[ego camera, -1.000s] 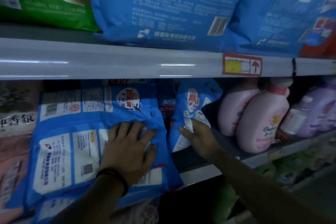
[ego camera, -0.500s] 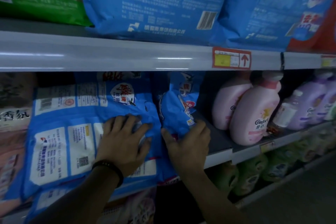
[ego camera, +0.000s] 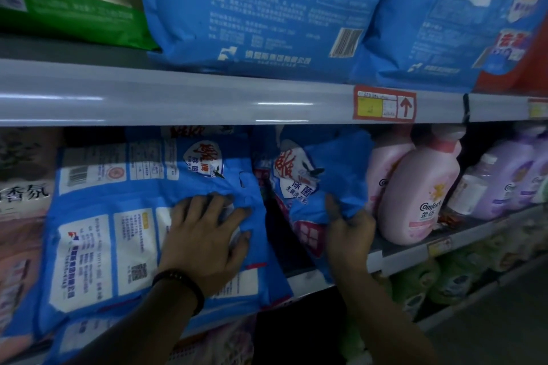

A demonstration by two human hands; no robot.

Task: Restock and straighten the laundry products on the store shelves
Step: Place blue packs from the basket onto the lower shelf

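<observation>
A large blue detergent bag (ego camera: 112,216) leans over the front of the middle shelf (ego camera: 400,252), its printed back facing me. My left hand (ego camera: 204,234) lies flat on it with fingers spread, a dark band at the wrist. To its right a smaller blue detergent bag (ego camera: 314,187) stands tilted on the same shelf, and my right hand (ego camera: 347,225) grips its lower right side, thumb on the front.
Pink softener bottles (ego camera: 415,192) and purple bottles (ego camera: 504,178) stand right of the small bag. Big blue bags (ego camera: 261,6) and a green bag (ego camera: 68,0) fill the upper shelf, which carries a red price tag (ego camera: 384,104). A pinkish pack (ego camera: 20,216) sits at far left.
My right hand has lifted from the shelf edge onto the small blue bag, which now stands more upright and turned front-on. The left hand stays pressed on the large bag.
</observation>
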